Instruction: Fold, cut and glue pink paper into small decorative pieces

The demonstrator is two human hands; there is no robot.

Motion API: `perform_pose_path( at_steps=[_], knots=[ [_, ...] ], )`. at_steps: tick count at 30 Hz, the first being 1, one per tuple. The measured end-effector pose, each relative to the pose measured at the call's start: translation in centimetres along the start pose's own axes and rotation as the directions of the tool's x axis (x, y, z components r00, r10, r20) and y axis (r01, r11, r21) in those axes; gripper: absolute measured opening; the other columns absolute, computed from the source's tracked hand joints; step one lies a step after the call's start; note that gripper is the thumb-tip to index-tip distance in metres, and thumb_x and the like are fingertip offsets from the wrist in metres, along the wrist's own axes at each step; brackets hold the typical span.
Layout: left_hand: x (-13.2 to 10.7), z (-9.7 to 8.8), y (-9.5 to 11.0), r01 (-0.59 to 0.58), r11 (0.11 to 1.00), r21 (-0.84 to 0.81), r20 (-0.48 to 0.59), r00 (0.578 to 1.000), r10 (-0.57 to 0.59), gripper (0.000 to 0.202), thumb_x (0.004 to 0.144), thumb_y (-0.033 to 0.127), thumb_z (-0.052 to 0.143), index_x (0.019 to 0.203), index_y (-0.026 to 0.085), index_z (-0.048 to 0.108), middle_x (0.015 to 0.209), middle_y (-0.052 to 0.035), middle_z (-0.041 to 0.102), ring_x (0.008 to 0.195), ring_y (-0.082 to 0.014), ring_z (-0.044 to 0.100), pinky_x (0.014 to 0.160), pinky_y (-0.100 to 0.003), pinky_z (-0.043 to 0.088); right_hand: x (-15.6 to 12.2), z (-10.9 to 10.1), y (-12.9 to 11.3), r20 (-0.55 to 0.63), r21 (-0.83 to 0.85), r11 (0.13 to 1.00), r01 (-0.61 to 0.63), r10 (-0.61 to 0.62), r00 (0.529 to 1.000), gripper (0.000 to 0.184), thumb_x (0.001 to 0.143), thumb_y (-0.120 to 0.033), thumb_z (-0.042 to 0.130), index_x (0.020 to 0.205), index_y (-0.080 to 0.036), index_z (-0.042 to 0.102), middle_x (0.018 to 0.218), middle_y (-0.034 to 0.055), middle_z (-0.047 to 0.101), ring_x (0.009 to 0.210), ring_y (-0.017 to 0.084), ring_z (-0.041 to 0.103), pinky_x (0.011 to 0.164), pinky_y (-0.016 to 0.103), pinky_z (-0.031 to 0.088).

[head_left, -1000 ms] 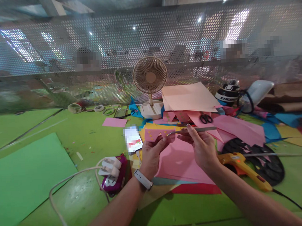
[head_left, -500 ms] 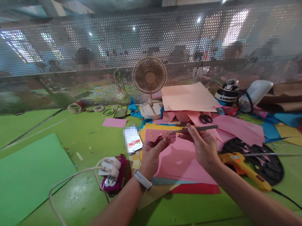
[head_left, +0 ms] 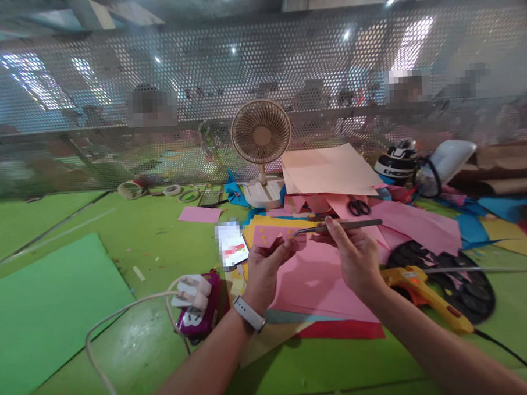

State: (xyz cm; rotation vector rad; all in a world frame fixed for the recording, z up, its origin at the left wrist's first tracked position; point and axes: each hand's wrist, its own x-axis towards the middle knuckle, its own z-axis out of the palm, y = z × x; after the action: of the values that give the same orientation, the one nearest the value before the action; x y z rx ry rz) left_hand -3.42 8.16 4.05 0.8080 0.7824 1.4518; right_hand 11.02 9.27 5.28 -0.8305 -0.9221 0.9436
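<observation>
My left hand point(head_left: 267, 273) grips a small pink paper piece point(head_left: 271, 233) that bears several tiny yellow shapes. In my right hand point(head_left: 357, 257) is a pair of tweezers point(head_left: 361, 223), pinched between thumb and fingers. The bent tip of the tweezers reaches the pink piece near my left thumb; whether the tip holds a yellow shape is too small to tell. Below both hands lies a stack of coloured paper, with a large pink sheet point(head_left: 319, 282) on top. A lit phone point(head_left: 232, 245) lies just left of the pink piece.
A fan point(head_left: 261, 133) stands at the back, before a perforated screen point(head_left: 188, 67). On the right are scissors point(head_left: 359, 207), a yellow glue gun point(head_left: 429, 295) and a bottle point(head_left: 397, 162). A purple power strip point(head_left: 201, 316) with a cable sits left; beyond it, a green sheet point(head_left: 54, 311).
Both hands keep almost the same place. The tweezers have shifted very slightly at the pink paper piece; nothing has been let go.
</observation>
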Motion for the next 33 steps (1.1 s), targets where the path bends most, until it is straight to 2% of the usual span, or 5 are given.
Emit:
perform_pose_path(
  at_steps=[9,13,17,20,33],
  knots=[
    [0.1,0.0,0.1,-0.002,1.0,-0.031,-0.015,1.0,0.002,0.022,0.065,0.019,0.074,0.084,0.015,0.064,0.078,-0.0018,0.067,0.076,-0.0147,0.063,0.077,-0.03,0.05,0.3,-0.2,-0.2,-0.037,-0.017,1.0,0.005,-0.006,0.999,0.021,0.076,-0.035,0.062,0.086,-0.017,0.064,0.082,0.0051,0.07,0.068,0.019,0.068,0.062,0.033,0.057],
    [-0.1,0.1,0.2,0.029,1.0,0.009,0.012,1.0,-0.029,0.022,0.065,0.02,0.073,0.084,0.014,0.064,0.077,-0.0026,0.066,0.072,-0.0146,0.063,0.072,-0.028,0.05,0.2,-0.2,-0.4,0.064,-0.14,0.981,0.137,-0.129,0.99,0.028,0.081,-0.034,0.057,0.107,-0.024,0.061,0.106,0.0048,0.066,0.085,0.02,0.066,0.08,0.039,0.053],
    [-0.2,0.2,0.1,0.032,0.999,0.016,0.048,0.998,-0.033,0.024,0.064,0.02,0.074,0.085,0.014,0.064,0.076,-0.0027,0.066,0.069,-0.0146,0.063,0.069,-0.028,0.05,0.3,-0.6,-0.1,0.324,-0.442,0.811,0.383,-0.253,0.911,0.032,0.085,-0.03,0.052,0.116,-0.028,0.058,0.106,0.0028,0.067,0.105,0.021,0.058,0.102,0.046,0.033],
    [-0.2,0.2,0.0,0.039,0.999,0.002,0.043,0.998,-0.039,0.027,0.062,0.019,0.076,0.086,0.014,0.064,0.076,-0.0022,0.067,0.068,-0.0138,0.062,0.07,-0.027,0.05,0.4,-1.0,0.3,0.493,-0.533,0.655,0.536,-0.274,0.826,0.032,0.086,-0.026,0.051,0.117,-0.03,0.057,0.107,0.0021,0.066,0.103,0.02,0.058,0.107,0.049,0.022],
    [-0.2,0.5,0.2,0.066,0.997,-0.032,0.073,0.995,-0.064,0.022,0.065,0.019,0.074,0.083,0.014,0.062,0.078,-0.0027,0.065,0.074,-0.0157,0.063,0.073,-0.03,0.05,-0.2,-0.8,0.5,0.543,-0.499,0.64,0.584,-0.294,0.787,0.028,0.087,-0.025,0.048,0.111,-0.031,0.061,0.104,0.0018,0.067,0.098,0.021,0.059,0.099,0.043,0.033]
  ],
)
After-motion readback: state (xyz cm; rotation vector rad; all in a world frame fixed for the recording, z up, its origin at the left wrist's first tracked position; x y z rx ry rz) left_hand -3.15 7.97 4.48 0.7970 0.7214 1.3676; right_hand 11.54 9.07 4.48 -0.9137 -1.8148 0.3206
